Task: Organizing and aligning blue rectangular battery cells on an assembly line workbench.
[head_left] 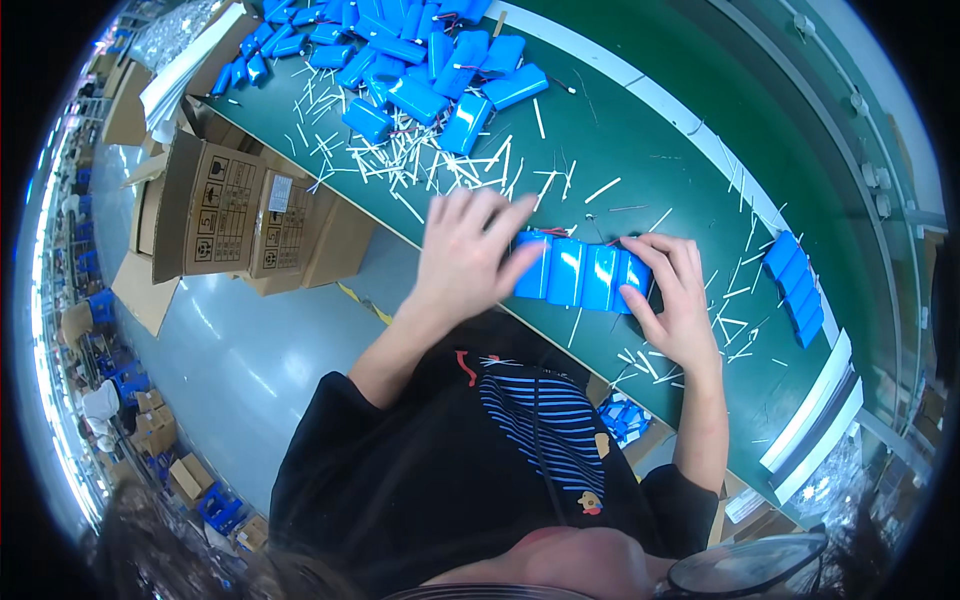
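Observation:
In front of me on the green bench, several blue shrink-wrapped battery packs [566, 272] stand side by side in a row, with thin red wires at their far edge. My right hand [672, 295] grips the right end of this row between thumb and fingers. At the row's left end is my left hand [468, 250], its fingers apart and slightly blurred. The left thumb reaches over or against the end pack; whether it touches cannot be told. Nothing shows in that hand.
A heap of blue battery packs [400, 65] lies at the far left of the green bench [600, 150]. Thin white strips [400, 160] litter the surface. Another row of blue packs [793, 290] sits by the right edge. Open cardboard boxes [225, 215] stand left of the bench.

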`<move>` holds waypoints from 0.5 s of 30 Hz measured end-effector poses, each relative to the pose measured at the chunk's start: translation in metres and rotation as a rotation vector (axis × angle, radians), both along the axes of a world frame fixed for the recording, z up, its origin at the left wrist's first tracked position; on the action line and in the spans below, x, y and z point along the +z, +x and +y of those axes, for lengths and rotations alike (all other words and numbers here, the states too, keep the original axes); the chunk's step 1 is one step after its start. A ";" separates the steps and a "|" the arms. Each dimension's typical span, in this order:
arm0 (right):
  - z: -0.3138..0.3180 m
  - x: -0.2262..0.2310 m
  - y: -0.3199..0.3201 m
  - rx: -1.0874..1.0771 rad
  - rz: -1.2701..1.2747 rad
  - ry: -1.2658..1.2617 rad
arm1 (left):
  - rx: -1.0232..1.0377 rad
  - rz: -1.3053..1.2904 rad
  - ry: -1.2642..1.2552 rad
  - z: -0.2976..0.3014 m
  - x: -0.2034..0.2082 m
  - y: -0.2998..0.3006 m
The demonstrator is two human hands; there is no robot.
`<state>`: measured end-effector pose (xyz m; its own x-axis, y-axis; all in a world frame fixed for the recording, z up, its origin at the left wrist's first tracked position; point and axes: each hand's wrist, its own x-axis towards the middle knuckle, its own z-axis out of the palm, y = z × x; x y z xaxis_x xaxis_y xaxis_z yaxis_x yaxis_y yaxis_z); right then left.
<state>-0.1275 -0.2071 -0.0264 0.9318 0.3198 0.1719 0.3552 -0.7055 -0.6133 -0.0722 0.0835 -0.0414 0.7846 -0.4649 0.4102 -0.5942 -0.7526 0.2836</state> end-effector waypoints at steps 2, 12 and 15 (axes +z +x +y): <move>0.000 0.001 -0.001 -0.004 0.006 0.008 | 0.079 -0.102 -0.020 0.012 -0.001 0.030; 0.000 0.000 -0.002 -0.002 -0.001 0.009 | 0.294 -0.161 -0.135 0.021 -0.005 0.067; -0.001 -0.001 -0.002 -0.004 -0.010 0.006 | 0.291 0.005 -0.171 0.027 0.010 0.042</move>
